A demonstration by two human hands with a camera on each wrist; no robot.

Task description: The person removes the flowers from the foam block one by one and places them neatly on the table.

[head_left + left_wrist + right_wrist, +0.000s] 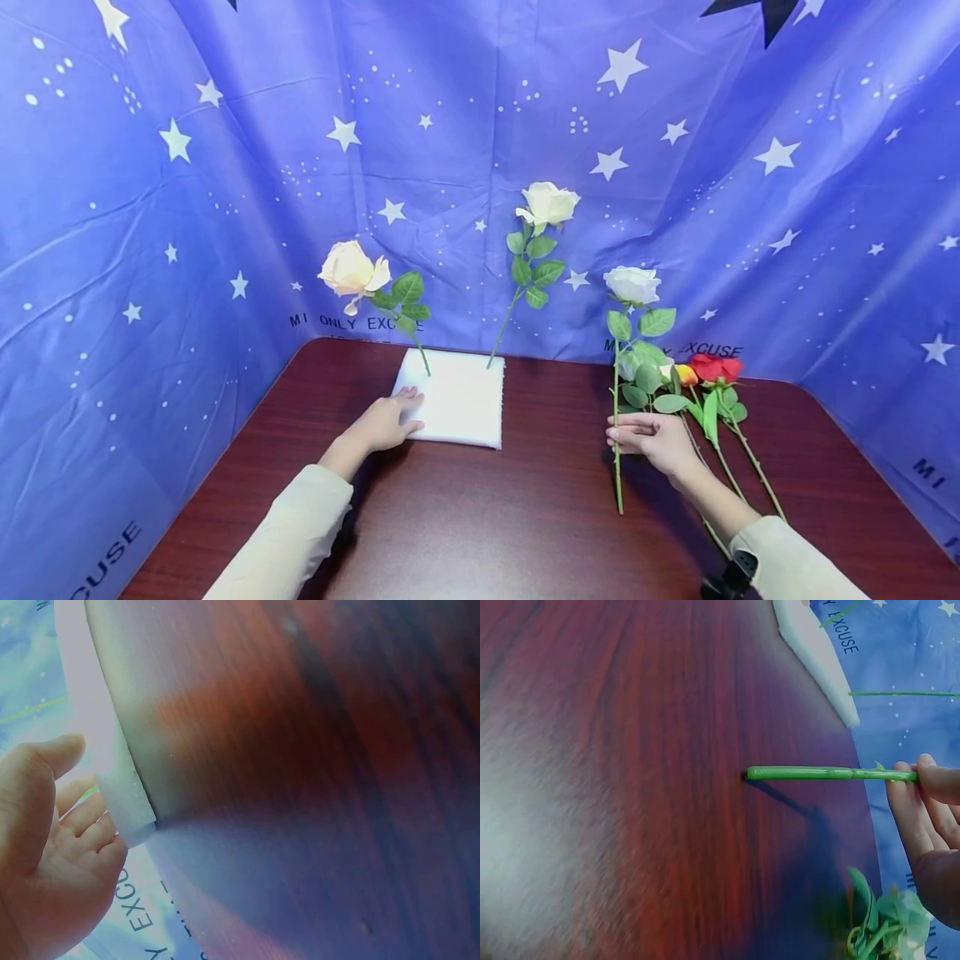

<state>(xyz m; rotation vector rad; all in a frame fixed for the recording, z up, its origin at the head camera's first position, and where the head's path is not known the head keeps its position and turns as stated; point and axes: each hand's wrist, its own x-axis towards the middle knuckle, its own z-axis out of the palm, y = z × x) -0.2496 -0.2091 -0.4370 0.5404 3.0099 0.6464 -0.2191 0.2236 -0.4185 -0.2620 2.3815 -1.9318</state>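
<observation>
My right hand [660, 442] pinches the green stem of a white rose [633, 286] between thumb and fingers. The rose stands nearly upright, its bloom above the hand. In the right wrist view the bare stem end [795, 772] points at the tabletop; whether it touches is unclear. My left hand [381, 421] rests on the left front part of a white foam block [457, 408], fingers and thumb spread. From the block rise a pale peach rose [349, 268], leaning left, and another white rose [549, 205], leaning right.
Beside the right hand lie several flowers, among them a red rose [716, 367] and an orange-yellow bloom [686, 375], their stems running toward the front. Dark red-brown wood forms the table [540, 508]. A blue star-patterned curtain [450, 167] encloses its back and sides.
</observation>
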